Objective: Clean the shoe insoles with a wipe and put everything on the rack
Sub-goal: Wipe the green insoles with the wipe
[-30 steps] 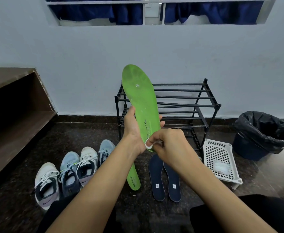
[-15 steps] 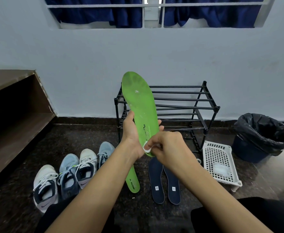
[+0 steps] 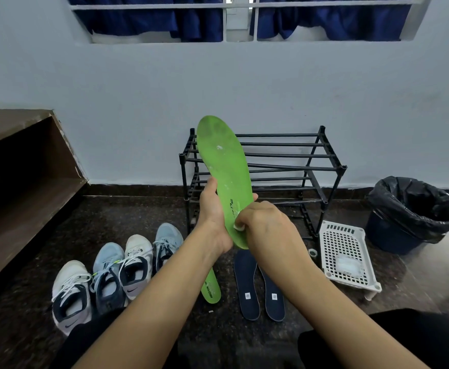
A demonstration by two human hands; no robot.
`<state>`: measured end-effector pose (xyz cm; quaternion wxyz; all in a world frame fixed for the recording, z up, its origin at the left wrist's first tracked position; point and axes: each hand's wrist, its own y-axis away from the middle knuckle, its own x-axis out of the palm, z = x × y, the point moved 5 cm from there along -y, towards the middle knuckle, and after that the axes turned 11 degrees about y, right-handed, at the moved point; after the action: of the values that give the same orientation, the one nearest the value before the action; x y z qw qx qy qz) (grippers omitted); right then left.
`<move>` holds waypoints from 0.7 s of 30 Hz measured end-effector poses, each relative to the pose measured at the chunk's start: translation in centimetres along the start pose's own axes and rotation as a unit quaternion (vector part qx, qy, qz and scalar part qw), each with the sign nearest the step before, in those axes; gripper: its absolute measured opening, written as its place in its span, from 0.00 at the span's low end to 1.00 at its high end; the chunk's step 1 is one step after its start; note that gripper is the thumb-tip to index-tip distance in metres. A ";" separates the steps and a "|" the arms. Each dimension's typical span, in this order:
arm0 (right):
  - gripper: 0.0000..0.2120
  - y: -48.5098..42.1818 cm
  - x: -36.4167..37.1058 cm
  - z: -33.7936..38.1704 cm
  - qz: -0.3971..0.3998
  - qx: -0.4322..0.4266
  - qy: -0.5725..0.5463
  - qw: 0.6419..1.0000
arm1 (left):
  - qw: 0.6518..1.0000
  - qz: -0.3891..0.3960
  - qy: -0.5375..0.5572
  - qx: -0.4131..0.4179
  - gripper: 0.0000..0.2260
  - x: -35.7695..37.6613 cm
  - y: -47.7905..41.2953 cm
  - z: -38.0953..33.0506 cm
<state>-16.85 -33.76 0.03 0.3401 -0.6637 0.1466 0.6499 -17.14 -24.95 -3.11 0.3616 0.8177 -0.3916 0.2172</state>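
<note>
Left hand (image 3: 212, 217) grips the green insole (image 3: 226, 166) round its lower half, thumb on one edge and fingertips showing past the other. It holds the insole upright in front of the rack (image 3: 284, 155). Your right hand (image 3: 264, 225) is curled round a small white wipe (image 3: 238, 227) and presses it against the insole's face near the heel.

Judgement: the insole looks light, thin and probably flexible, so the unsupported toe end may bend away under pressure. Back it from behind close to wherever you wipe.

White specks (image 3: 219, 147) show on the upper face. Its mate (image 3: 211, 286) and two dark insoles (image 3: 247, 284) lie on the floor (image 3: 138, 209), none on the rack.
</note>
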 end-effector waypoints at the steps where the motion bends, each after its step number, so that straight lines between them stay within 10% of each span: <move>1: 0.10 0.0 0.0 0.0 0.001 0.005 -0.010 1.000 | 1.000 0.002 0.003 0.003 0.30 0.1 0.0 -0.2; 21: 0.11 -0.1 0.4 0.3 -0.002 0.028 0.002 1.000 | 1.000 0.002 -0.003 0.013 0.30 -0.4 0.3 -0.6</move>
<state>-17.03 -33.41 -0.27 0.3594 -0.6557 0.1637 0.6435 -17.63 -24.39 -2.86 0.3492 0.8222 -0.3917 0.2204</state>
